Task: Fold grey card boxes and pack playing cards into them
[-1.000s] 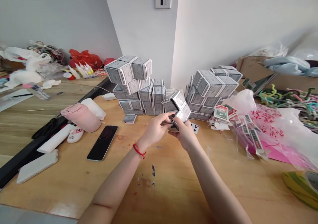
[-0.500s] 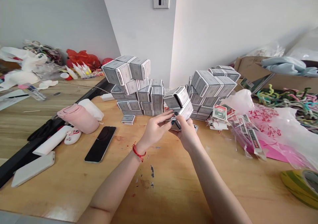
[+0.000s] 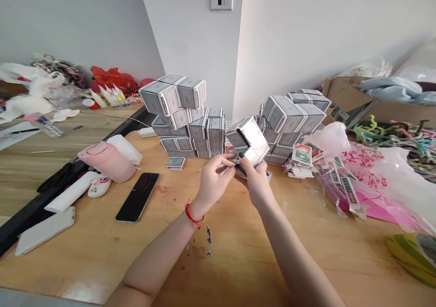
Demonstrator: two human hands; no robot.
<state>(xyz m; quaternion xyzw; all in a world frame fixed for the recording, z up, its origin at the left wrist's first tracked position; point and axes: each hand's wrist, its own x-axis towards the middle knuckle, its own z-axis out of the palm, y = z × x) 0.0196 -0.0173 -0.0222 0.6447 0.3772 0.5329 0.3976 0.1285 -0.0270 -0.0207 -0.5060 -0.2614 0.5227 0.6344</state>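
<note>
Between my hands is a bent block of joined cubes folded from grey-patterned playing cards [image 3: 252,136]; its upper part catches a bright glare. My right hand [image 3: 257,184] is closed around the block's lower right, thumb on top. With fingers pinched together, my left hand [image 3: 215,180] grips the block's lower left edge; the fingertips partly hide that spot. Similar card blocks are stacked behind, one group at left [image 3: 180,116] and another at right [image 3: 289,121]. A small folded card piece [image 3: 175,163] lies in front of the left stack.
Left on the wooden table are a black phone [image 3: 138,197], a pink bottle [image 3: 111,162] and a white slab-shaped device [image 3: 46,232]. Card boxes [image 3: 302,154], a pink-and-clear plastic bag [image 3: 364,161] and a yellow-green tape roll [image 3: 405,257] lie right.
The card block has tilted in my hands, so its upper face now shines. My left hand has shifted slightly, its fingers drawn into a tighter pinch at the block's lower edge.
</note>
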